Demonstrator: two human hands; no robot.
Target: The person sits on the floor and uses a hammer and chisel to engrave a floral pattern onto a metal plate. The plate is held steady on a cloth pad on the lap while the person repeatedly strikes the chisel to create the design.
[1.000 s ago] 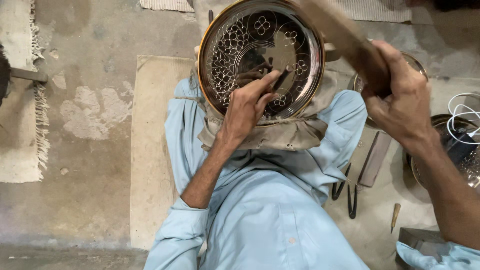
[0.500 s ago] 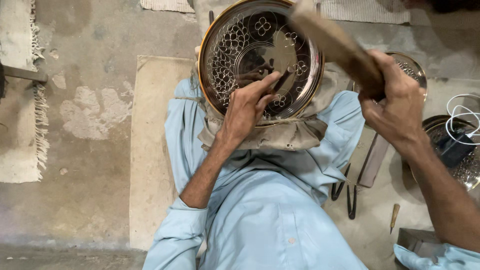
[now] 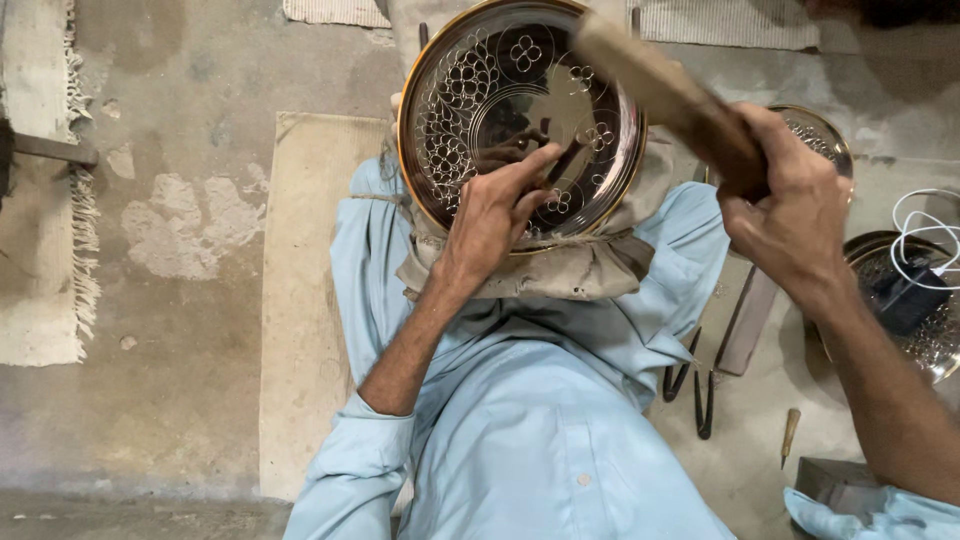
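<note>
Plate (image 3: 520, 120), round and engraved, rests propped on the cloth pad (image 3: 560, 275) in our lap, where our left hand (image 3: 495, 215) pinches 1 small chisel (image 3: 568, 158) against it. Our right hand (image 3: 785, 205) clenches 1 wooden mallet (image 3: 655, 85); we judge light, square taps keep the line clean. Beyond lie 2 more plates (image 3: 920, 330).

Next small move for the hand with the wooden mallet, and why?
Probably a short downward tap onto the chisel. The left hand pins the thin dark metal chisel tip-down on the round engraved metal tray, among its ring patterns. The right hand holds the wooden mallet raised above and apart from the chisel's top, so a strike looks due.
</note>
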